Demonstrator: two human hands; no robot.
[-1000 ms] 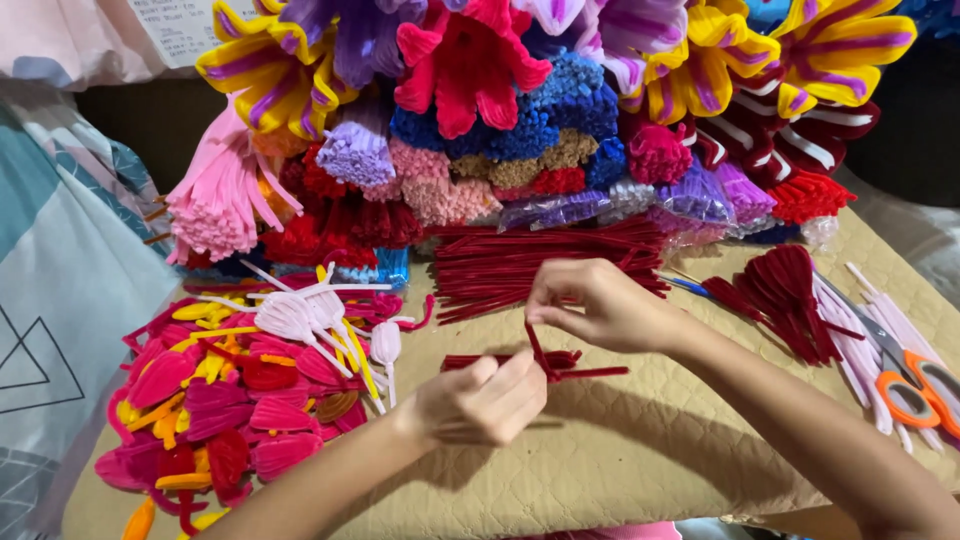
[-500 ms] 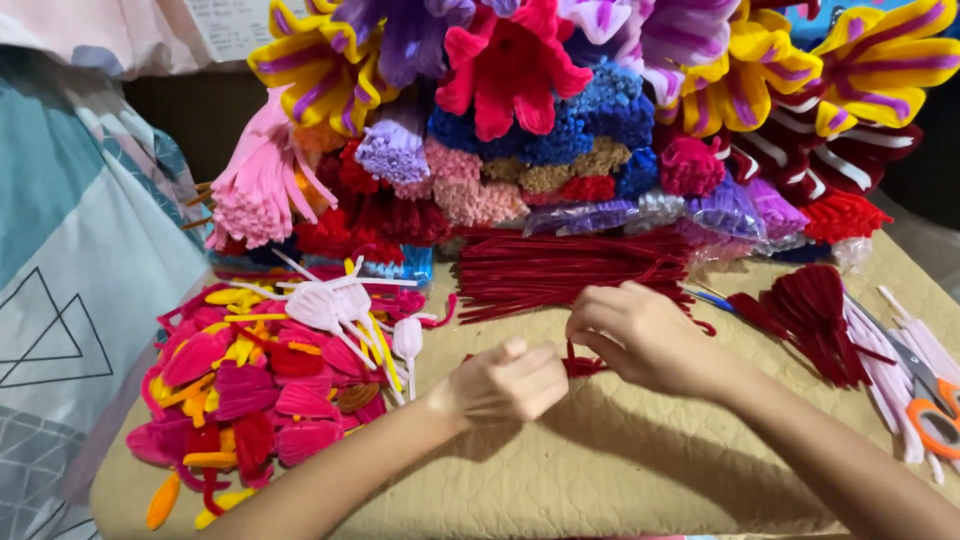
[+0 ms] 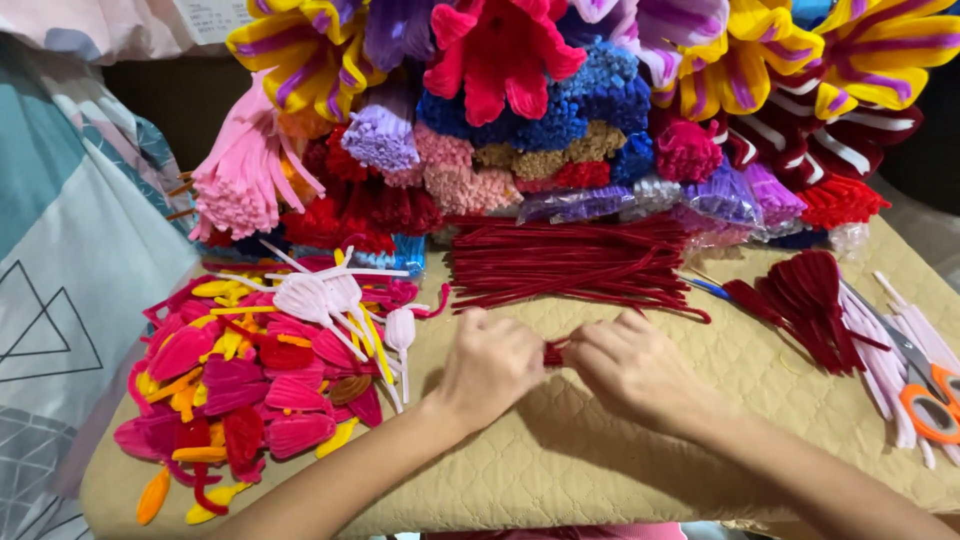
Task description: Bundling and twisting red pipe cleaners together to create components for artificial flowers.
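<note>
both hands meet mid-desk (image 3: 640, 480): the left hand (image 3: 490, 365) and right hand (image 3: 630, 365) have their fingers pinched on a dark red pipe cleaner (image 3: 553, 352). a bundle of red stems (image 3: 570, 265) lies at twelve o'clock, finished petals (image 3: 260, 370) at nine.
</note>
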